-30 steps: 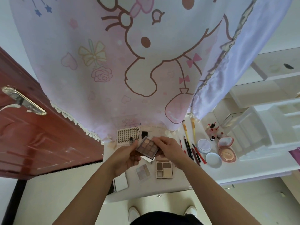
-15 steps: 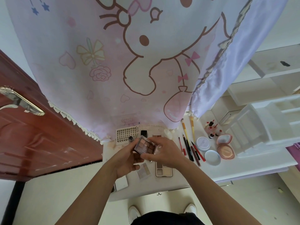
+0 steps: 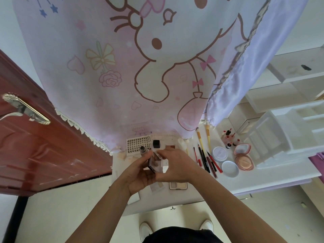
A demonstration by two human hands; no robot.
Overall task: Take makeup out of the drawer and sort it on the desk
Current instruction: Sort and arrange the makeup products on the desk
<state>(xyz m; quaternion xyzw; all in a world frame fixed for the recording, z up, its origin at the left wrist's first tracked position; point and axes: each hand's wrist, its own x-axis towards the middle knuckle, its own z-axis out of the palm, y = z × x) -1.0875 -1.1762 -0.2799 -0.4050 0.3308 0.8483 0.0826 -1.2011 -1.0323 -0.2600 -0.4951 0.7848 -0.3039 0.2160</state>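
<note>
Since 1.0 s ago: small square eyeshadow palette with clear plastic lid turned from face-up, pans showing, to nearly on edge. Both hands have drawn closer together round it.

Palette sits in the air above the near-left part of the white desk, not touching it. Left hand cups its near and left edges with curled fingers. Right hand pinches the far corner between thumb and forefinger.

Judgement on handling: light, stiff, smooth plastic, so likely slippery. Hinge and pressed powder look fragile. Best taken by two opposite side edges, lid kept closed, set down flat.

On the desk just below the hands: pale translucent flat palette, and beside it a beige rectangular two-pan palette.

Right of the hands: row of red and black pencils, round white lid, then an open pink round compact holding pale pressed powder, mirror lid raised.

Far right: white plastic compartment organiser. Its contents cannot be made out.

Far side: white perforated card and black cube cap. Drawer cannot be picked out with certainty.
</note>
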